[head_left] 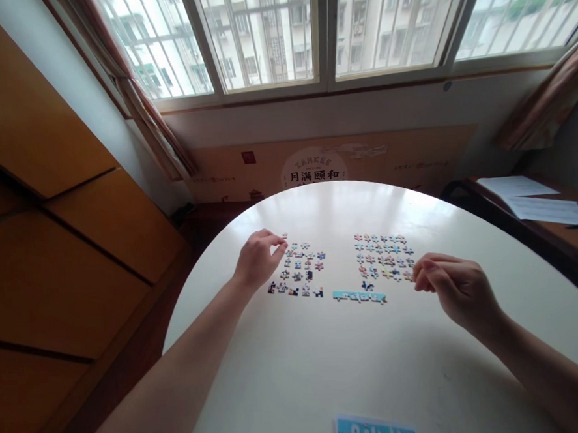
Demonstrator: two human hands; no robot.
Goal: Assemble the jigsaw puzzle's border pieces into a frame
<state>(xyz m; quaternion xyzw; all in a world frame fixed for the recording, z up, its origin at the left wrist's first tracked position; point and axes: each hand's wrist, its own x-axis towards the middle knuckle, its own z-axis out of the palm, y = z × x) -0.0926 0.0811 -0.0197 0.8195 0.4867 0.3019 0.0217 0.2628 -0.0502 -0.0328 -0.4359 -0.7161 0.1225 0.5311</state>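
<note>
My left hand (261, 257) is closed, thumb and forefinger pinched together at the left group of loose jigsaw puzzle pieces (298, 265). One small puzzle piece (285, 235) shows right at those fingertips; whether it is gripped or lies on the table I cannot tell. My right hand (454, 286) has its fingers curled in beside the right group of puzzle pieces (381, 247), which lie in rough rows. Anything inside its fingers is hidden. Between the groups, nearer me, lies a joined light-blue puzzle strip (358, 296), with a dark blue piece (367, 285) just above it.
Everything lies on a round-edged white table (298, 366). At the near edge is a blue picture card or box lettered "BLUEY" (375, 431). Papers (538, 204) and a pen rest on a brown desk at the right. Wooden cabinets (76, 255) stand left, windows ahead.
</note>
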